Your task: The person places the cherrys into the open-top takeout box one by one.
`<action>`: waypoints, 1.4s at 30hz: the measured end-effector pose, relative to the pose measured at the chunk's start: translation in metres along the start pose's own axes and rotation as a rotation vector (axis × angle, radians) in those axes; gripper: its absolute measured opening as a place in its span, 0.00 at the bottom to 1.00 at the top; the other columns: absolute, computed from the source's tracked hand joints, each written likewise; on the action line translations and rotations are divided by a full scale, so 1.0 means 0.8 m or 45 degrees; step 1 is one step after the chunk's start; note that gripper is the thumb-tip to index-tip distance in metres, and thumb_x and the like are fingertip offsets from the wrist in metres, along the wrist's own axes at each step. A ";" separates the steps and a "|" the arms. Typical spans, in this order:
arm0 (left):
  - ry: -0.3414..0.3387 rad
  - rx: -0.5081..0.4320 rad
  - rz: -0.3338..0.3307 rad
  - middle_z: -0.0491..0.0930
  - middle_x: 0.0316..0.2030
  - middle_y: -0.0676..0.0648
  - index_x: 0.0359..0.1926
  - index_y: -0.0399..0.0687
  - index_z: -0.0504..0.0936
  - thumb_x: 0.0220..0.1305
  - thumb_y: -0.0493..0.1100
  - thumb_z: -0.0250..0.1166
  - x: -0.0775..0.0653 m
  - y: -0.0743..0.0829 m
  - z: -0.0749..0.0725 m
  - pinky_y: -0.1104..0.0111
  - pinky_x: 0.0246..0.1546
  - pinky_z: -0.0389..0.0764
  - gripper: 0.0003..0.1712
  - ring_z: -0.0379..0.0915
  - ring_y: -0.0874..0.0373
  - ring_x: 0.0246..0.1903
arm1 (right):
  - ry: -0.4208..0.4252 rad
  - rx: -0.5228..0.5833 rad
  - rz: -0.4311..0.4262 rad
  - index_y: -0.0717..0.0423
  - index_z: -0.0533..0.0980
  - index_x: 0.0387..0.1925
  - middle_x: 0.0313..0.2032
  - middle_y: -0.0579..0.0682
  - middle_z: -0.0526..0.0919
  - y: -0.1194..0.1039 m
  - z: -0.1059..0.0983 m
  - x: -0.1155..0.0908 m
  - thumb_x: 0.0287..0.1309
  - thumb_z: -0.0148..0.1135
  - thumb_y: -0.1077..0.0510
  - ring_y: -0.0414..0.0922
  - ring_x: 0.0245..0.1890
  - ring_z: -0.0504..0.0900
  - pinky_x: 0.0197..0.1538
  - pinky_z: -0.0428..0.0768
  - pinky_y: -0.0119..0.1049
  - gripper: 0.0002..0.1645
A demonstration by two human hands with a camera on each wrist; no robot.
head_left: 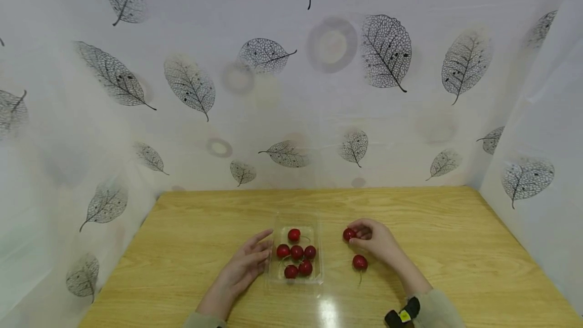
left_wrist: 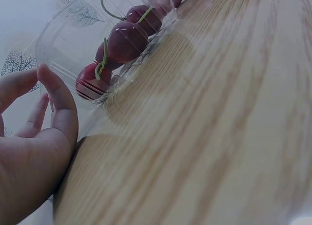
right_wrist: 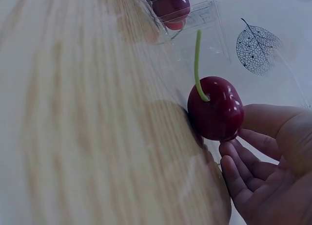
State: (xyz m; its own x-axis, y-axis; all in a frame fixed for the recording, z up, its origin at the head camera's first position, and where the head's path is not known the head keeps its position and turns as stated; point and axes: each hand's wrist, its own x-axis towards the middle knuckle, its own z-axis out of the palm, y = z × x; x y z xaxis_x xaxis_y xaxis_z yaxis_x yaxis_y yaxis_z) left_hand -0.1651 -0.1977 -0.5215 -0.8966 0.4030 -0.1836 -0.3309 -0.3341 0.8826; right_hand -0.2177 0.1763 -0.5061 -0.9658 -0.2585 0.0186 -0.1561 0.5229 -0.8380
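My right hand (head_left: 375, 239) pinches a dark red cherry (head_left: 349, 234) between thumb and fingers, over the table to the right of a clear plastic box (head_left: 321, 272). Just nearer lies a loose cherry (head_left: 360, 262), its stem pointing toward me. In the right wrist view a large cherry (right_wrist: 216, 108) with a green stem stands in front of the hand and covers its fingertips. Along the box's left side is my left hand (head_left: 246, 267), fingers extended and slightly bent, fingertips right at the wall. Inside the box sit several cherries (head_left: 296, 252), some with green stems.
The wooden table (head_left: 205, 216) has a light yellow grain. A pale curtain (head_left: 291, 105) printed with dark leaves hangs behind it and along both sides. A black strap (head_left: 403, 313) with a yellow tag circles my right wrist.
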 end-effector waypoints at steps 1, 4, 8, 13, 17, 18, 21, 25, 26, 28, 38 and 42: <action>-0.005 -0.003 0.002 0.74 0.57 0.54 0.78 0.54 0.65 0.78 0.31 0.57 0.000 0.000 0.000 0.78 0.48 0.80 0.33 0.76 0.68 0.48 | 0.002 0.001 0.001 0.65 0.83 0.51 0.44 0.57 0.88 -0.001 0.000 0.000 0.58 0.76 0.66 0.44 0.42 0.83 0.43 0.83 0.28 0.19; -0.010 -0.011 0.004 0.75 0.57 0.54 0.76 0.56 0.66 0.78 0.30 0.56 0.002 0.000 -0.001 0.79 0.48 0.80 0.32 0.76 0.69 0.48 | 0.006 0.004 0.000 0.66 0.83 0.51 0.44 0.57 0.88 -0.004 -0.001 -0.001 0.58 0.76 0.66 0.44 0.42 0.83 0.43 0.83 0.28 0.19; -0.016 -0.017 0.009 0.75 0.57 0.54 0.76 0.56 0.67 0.78 0.30 0.56 0.002 0.000 -0.002 0.79 0.48 0.80 0.31 0.77 0.69 0.47 | 0.017 -0.016 -0.008 0.64 0.84 0.51 0.44 0.56 0.89 -0.008 -0.001 0.000 0.59 0.76 0.66 0.43 0.41 0.83 0.44 0.83 0.27 0.18; -0.021 -0.019 0.010 0.75 0.56 0.55 0.76 0.55 0.66 0.78 0.30 0.56 0.002 0.001 -0.002 0.79 0.47 0.80 0.31 0.77 0.69 0.47 | 0.014 -0.007 -0.025 0.63 0.84 0.52 0.45 0.56 0.89 -0.014 -0.001 0.003 0.60 0.76 0.64 0.43 0.42 0.83 0.45 0.83 0.27 0.18; -0.014 -0.015 0.009 0.75 0.56 0.55 0.77 0.54 0.66 0.78 0.30 0.56 0.002 0.001 -0.002 0.79 0.47 0.80 0.32 0.77 0.69 0.47 | 0.021 0.003 -0.040 0.63 0.84 0.51 0.44 0.55 0.89 -0.020 0.001 0.004 0.60 0.76 0.63 0.43 0.42 0.84 0.45 0.83 0.27 0.19; -0.012 -0.015 0.007 0.75 0.56 0.55 0.77 0.54 0.66 0.78 0.30 0.56 0.002 0.001 -0.002 0.79 0.47 0.80 0.32 0.77 0.69 0.47 | 0.023 0.002 -0.045 0.63 0.84 0.51 0.44 0.55 0.89 -0.022 0.001 0.004 0.59 0.76 0.63 0.43 0.42 0.84 0.46 0.83 0.28 0.18; -0.007 -0.014 0.005 0.75 0.56 0.54 0.77 0.54 0.66 0.78 0.30 0.56 0.002 0.001 -0.002 0.79 0.47 0.80 0.32 0.77 0.69 0.47 | 0.029 0.001 -0.053 0.62 0.84 0.51 0.43 0.55 0.89 -0.028 0.001 0.003 0.59 0.77 0.63 0.43 0.42 0.84 0.46 0.84 0.29 0.18; -0.010 -0.014 0.006 0.75 0.57 0.54 0.77 0.54 0.66 0.77 0.30 0.56 0.001 0.001 -0.001 0.79 0.47 0.80 0.32 0.77 0.69 0.47 | 0.037 -0.006 -0.044 0.60 0.84 0.51 0.43 0.54 0.89 -0.037 0.002 0.002 0.60 0.77 0.63 0.42 0.42 0.84 0.47 0.83 0.28 0.17; -0.012 -0.015 0.007 0.74 0.57 0.54 0.77 0.54 0.66 0.77 0.30 0.56 0.001 0.001 -0.001 0.79 0.47 0.80 0.33 0.77 0.69 0.47 | 0.038 -0.006 -0.039 0.60 0.85 0.51 0.43 0.53 0.89 -0.040 0.002 0.002 0.60 0.76 0.63 0.41 0.42 0.84 0.47 0.83 0.28 0.17; -0.014 -0.017 0.008 0.74 0.57 0.53 0.78 0.54 0.65 0.77 0.30 0.56 0.001 0.001 -0.001 0.79 0.47 0.80 0.33 0.76 0.69 0.47 | 0.037 -0.004 -0.034 0.59 0.85 0.51 0.43 0.53 0.89 -0.044 0.003 0.002 0.60 0.76 0.62 0.40 0.42 0.84 0.47 0.83 0.27 0.17; 0.005 -0.006 -0.002 0.75 0.57 0.54 0.77 0.55 0.67 0.77 0.30 0.57 0.000 0.000 -0.001 0.78 0.48 0.80 0.32 0.77 0.68 0.49 | 0.010 0.034 -0.069 0.61 0.84 0.52 0.47 0.55 0.89 -0.064 0.008 0.000 0.60 0.76 0.63 0.44 0.44 0.85 0.50 0.84 0.30 0.19; -0.001 -0.005 0.002 0.75 0.56 0.55 0.76 0.56 0.68 0.77 0.30 0.57 0.000 0.000 -0.001 0.78 0.49 0.80 0.32 0.76 0.68 0.49 | -0.003 0.039 -0.099 0.61 0.84 0.52 0.46 0.55 0.89 -0.068 0.011 0.000 0.60 0.76 0.64 0.44 0.44 0.85 0.50 0.85 0.30 0.18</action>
State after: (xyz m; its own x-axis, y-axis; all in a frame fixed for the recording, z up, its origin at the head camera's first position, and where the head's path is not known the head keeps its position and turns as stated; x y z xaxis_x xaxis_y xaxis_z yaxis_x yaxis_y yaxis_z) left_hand -0.1650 -0.1986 -0.5216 -0.8968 0.4033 -0.1817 -0.3307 -0.3383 0.8810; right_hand -0.2076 0.1407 -0.4649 -0.9505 -0.2995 0.0828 -0.2240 0.4758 -0.8505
